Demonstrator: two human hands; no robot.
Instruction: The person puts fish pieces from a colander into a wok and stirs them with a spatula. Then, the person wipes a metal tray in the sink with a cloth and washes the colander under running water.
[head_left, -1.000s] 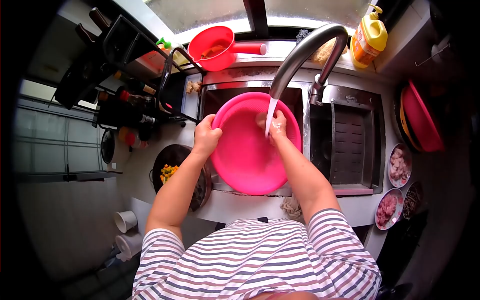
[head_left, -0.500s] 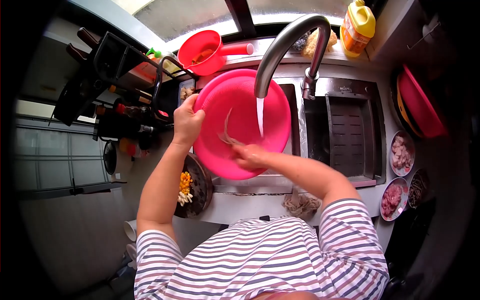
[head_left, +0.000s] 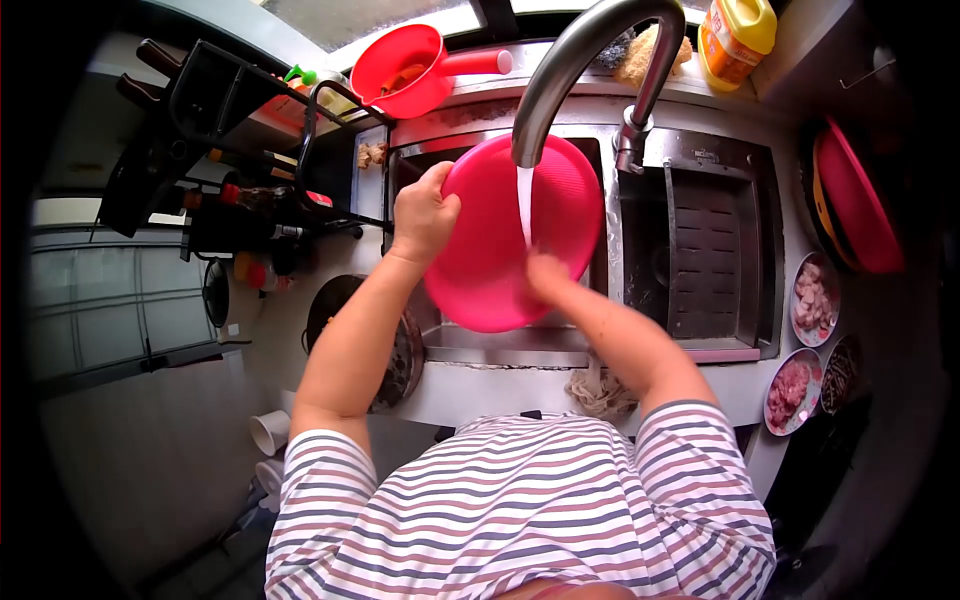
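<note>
Pink basin [head_left: 475,265] is held at rim by L hand [head_left: 424,216] under running tap [head_left: 548,95], R hand [head_left: 548,277] blurred over its inside, grip unclear, w/ rinsing judged part-done, tap not yet turned off.

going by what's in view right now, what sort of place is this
A kitchen, probably a home one: a running gooseneck faucet arches over a double stainless-steel sink, and what looks like raw meat lies on plates at the right.
</note>
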